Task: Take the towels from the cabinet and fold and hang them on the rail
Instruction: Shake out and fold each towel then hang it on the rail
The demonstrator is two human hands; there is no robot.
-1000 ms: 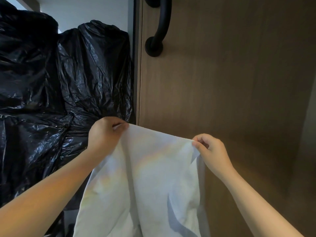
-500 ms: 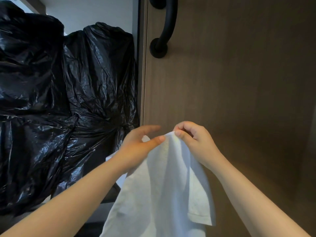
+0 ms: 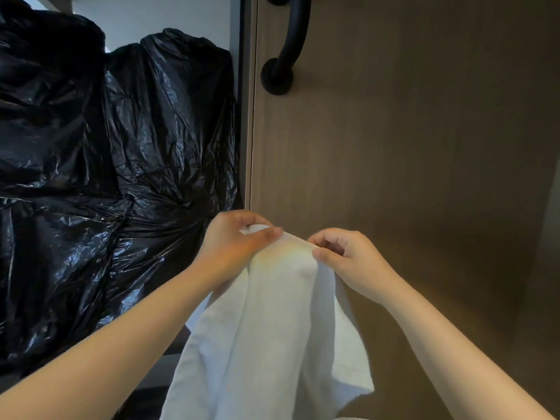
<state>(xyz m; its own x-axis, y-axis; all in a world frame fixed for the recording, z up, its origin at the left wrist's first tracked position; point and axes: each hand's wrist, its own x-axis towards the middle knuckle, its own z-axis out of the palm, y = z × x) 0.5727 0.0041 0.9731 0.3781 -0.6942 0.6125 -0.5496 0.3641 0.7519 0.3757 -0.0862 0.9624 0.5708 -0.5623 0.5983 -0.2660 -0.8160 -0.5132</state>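
Note:
A white towel [image 3: 272,334] hangs folded lengthwise in front of me, its top edge held up at chest height. My left hand [image 3: 233,247] pinches the left end of that top edge between thumb and fingers. My right hand [image 3: 345,259] pinches the right end, a short span away. The towel's lower part drops out of the frame at the bottom. A black curved rail handle [image 3: 291,40] is fixed on the wooden door [image 3: 409,147] above my hands.
Bulky black plastic bags [image 3: 106,177] fill the space to the left of the door edge. The wooden door panel fills the right side, close behind my hands.
My hands came together from a wide spread, folding the towel in half lengthwise. They have since parted slightly along the folded top edge.

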